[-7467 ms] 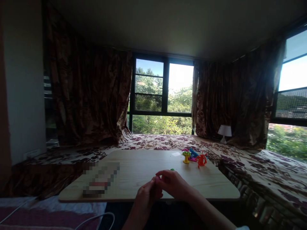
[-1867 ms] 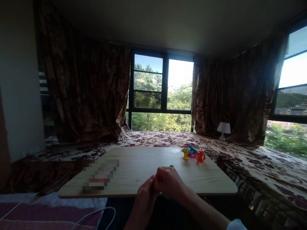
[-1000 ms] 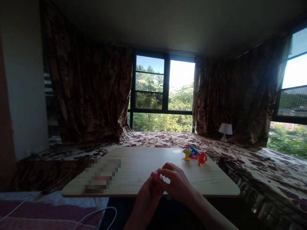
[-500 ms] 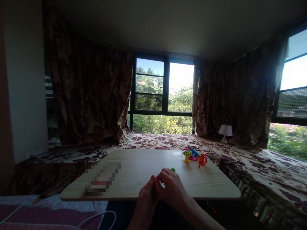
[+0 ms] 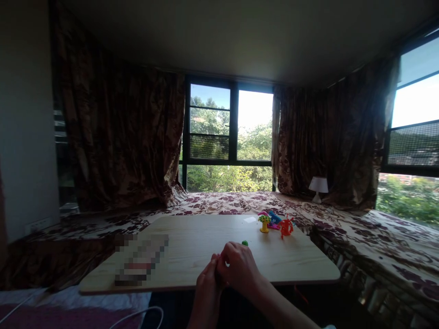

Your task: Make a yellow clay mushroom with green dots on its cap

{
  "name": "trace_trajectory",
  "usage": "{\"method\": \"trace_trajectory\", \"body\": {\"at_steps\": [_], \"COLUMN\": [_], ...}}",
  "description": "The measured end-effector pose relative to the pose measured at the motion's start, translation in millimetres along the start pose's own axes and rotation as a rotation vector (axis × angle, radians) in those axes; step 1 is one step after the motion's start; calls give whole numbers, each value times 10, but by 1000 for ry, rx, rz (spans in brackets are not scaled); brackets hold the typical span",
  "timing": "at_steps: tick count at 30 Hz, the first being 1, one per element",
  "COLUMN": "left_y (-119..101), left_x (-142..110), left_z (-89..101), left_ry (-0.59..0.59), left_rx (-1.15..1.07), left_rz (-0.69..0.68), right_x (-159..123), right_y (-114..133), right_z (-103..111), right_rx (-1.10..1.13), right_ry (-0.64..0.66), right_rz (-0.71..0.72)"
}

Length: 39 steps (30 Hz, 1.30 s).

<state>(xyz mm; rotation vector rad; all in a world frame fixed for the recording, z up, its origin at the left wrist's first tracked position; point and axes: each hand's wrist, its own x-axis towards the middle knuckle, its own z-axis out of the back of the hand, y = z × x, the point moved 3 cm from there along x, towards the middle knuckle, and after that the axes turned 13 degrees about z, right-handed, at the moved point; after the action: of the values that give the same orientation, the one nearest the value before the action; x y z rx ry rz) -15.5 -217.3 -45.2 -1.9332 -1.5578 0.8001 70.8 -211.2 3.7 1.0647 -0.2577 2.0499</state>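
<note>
Close together over the near edge of the table, my left hand (image 5: 207, 278) and my right hand (image 5: 239, 265) meet at the fingertips. Both are closed in a pinch. What lies between the fingers is hidden; a tiny hint of pink shows there. Just beyond my right hand, a small green lump (image 5: 244, 243) sits on the wooden tabletop (image 5: 192, 246), partly covered by the knuckles. Farther off to the right stand a yellow figure with a green spotted top (image 5: 264, 224), an orange-red many-armed figure (image 5: 286, 226) and a blue figure (image 5: 274, 216) with pink-magenta parts around it.
A white scrap (image 5: 250, 220) lies near the table's far edge. On the left of the table is a blurred-out flat object (image 5: 142, 260). A white cable (image 5: 151, 309) loops below the near left edge. Behind, a small lamp (image 5: 318, 186) stands on the patterned cover (image 5: 219, 201).
The view has shifted slightly, so the table and figures appear a little farther left. My hands stay pressed together, with the right fingers turned slightly.
</note>
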Motion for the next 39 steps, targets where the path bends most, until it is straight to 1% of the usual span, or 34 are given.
{"method": "trace_trajectory", "body": {"at_steps": [3, 5, 9, 12, 15, 18, 21, 23, 25, 27, 29, 31, 33, 36, 39], "left_y": [-51, -109, -193, -203, -192, -197, -229, -232, -208, -171, -132, -102, -97, -126, -155], "left_x": [-28, -72, -140, -115, -79, -109, -176, -190, -156, -86, -6, 46, 45, -29, -75], "left_z": [-55, -86, -92, -69, -59, -81, -110, -101, -58, -2, 41, 50, 25, -36, -48], "left_ry": [87, 116, 57, 8, -18, -21, -19, -35, -72, -95, -80, -37, 15, 89, 107], "left_rx": [14, 55, 114, 151, 185, 222, 387, 507, 569, 559, 491, 403, 336, 283, 281], "left_rz": [41, 62, 62, 23, 0, -35, -175, -269, -304, -287, -208, -103, -32, -11, -22], "right_x": [32, 52, 93, 112, 128, 120, 69, 15, -38, -72, -77, -62, -42, -36, -57], "right_y": [-143, -191, -167, -157, -151, -110, -56, -33, -39, -77, -123, -151, -152, -117, -77], "right_z": [84, 195, 407, 455, 466, 467, 426, 360, 287, 227, 212, 265, 360, 446, 393], "right_rx": [250, 370, 381, 392, 346, 259, 186, 150, 120, 154, 262, 363, 398, 411, 375], "right_ry": [47, 91, 188, 252, 243, 225, 181, 125, 60, 47, 104, 172, 204, 237, 237], "right_rz": [-106, -122, 11, 44, 87, 130, 92, 48, 5, -25, -17, 32, 97, 144, 117]}}
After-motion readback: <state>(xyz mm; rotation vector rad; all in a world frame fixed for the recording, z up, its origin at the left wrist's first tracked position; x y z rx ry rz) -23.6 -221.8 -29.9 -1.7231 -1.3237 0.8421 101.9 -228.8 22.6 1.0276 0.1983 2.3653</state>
